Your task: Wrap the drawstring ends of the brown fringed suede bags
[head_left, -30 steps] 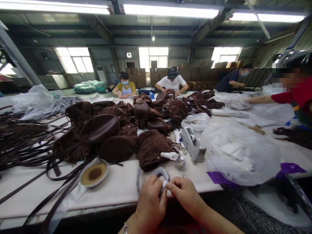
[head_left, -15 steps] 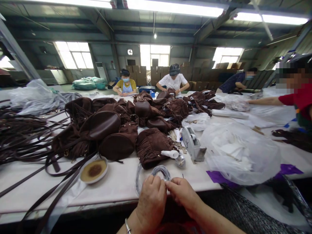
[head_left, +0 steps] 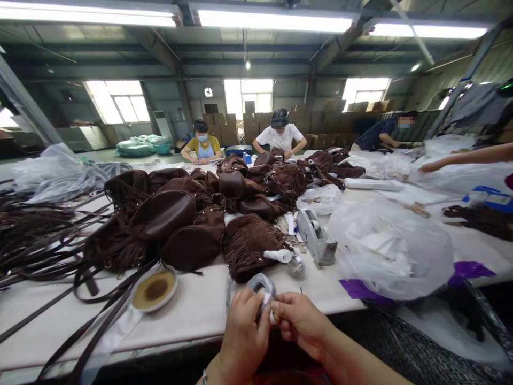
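Coil (head_left: 262, 279) partly behind left grip (head_left: 245, 329)

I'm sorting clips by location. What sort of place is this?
Probably a bag workshop or factory: brown bags heaped on a big table, several people working around it, and stacked boxes in the background.

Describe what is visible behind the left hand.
Beyond the left hand, the upper curve of a grey coil shows, with a brown fringed bag farther back. The hand hides some of the coil's lower part.
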{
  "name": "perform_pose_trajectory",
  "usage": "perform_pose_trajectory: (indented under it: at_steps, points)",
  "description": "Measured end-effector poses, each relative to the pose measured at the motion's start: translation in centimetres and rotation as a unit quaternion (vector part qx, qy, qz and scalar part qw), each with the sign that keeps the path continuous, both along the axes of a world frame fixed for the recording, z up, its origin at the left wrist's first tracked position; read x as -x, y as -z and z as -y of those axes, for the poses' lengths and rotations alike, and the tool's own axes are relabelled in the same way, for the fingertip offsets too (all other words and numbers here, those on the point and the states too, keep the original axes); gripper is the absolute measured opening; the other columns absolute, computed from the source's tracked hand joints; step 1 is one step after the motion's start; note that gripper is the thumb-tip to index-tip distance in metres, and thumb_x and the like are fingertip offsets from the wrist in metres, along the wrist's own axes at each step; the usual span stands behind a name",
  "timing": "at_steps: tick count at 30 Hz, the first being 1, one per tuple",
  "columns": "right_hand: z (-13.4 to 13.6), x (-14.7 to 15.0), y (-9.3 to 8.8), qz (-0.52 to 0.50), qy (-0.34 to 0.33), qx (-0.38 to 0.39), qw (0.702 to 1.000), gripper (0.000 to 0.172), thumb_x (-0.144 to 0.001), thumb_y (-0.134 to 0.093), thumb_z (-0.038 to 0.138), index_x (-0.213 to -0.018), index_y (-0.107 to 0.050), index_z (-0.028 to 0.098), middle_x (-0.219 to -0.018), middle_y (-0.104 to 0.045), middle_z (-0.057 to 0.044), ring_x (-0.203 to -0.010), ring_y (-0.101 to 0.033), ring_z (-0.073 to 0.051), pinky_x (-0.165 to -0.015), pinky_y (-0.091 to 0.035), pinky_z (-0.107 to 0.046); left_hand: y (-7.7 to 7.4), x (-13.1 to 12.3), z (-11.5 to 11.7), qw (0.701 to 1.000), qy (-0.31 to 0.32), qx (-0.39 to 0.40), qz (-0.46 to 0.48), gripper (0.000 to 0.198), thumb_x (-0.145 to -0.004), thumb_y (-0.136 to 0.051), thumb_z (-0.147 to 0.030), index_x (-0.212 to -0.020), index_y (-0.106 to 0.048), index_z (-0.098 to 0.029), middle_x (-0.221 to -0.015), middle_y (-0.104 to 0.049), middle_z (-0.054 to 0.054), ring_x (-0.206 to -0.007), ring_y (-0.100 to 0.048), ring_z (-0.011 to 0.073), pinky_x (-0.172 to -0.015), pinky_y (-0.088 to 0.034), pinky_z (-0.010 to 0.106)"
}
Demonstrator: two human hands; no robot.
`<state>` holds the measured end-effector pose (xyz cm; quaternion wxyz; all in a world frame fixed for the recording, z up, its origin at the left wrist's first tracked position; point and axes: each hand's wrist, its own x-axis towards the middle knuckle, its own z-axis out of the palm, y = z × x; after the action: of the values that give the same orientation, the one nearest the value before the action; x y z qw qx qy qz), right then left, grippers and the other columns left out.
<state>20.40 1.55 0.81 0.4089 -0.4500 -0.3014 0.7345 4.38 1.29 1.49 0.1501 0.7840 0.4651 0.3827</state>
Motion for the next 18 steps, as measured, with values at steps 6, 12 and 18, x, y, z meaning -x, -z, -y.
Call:
perform_pose_trajectory:
  at_steps: [6,12,18]
  points:
    - [-0.1,0.8,-0.5,0.009,0.045,-0.121,0.992,0.039,-0.067,-0.085,0.046,-0.073,-0.063,0.014,-0.058,-0.059,0.003,-0.045,-0.041,-0.006,-0.045,-0.025,-0.021,-2.3,1.3,-0.3,0.97,0.06,0.181,0.153,0.028,-0.095,-0.057,-0.04,-0.084,-0.072,-0.019,-0.08,-0.06,0.004,-0.078,-0.056,0.0174,-0.072,-0.043,0.026]
    - [-0.8,2.5,-0.5,0.033,0.02,-0.212,0.977,0.042,-0.075,-0.078,0.051,-0.067,-0.068,0.012,-0.053,-0.058,0.001,-0.045,-0.038,-0.006,-0.045,-0.022,-0.023,-2.0,2.5,-0.4,0.896,0.087,0.312,0.304,0.04,-0.092,-0.059,-0.052,-0.075,-0.066,-0.016,-0.07,-0.051,-0.001,-0.06,-0.04,0.0097,-0.055,-0.032,0.022]
    - [-0.6,3.7,-1.6,0.022,-0.01,-0.226,0.974,0.039,-0.076,-0.074,0.052,-0.075,-0.066,0.014,-0.058,-0.058,0.002,-0.044,-0.034,-0.005,-0.045,-0.021,-0.023,-1.2,3.4,-0.1,0.864,0.106,0.323,0.372,0.039,-0.094,-0.056,-0.051,-0.083,-0.066,-0.015,-0.073,-0.054,0.002,-0.064,-0.044,0.0115,-0.06,-0.035,0.023]
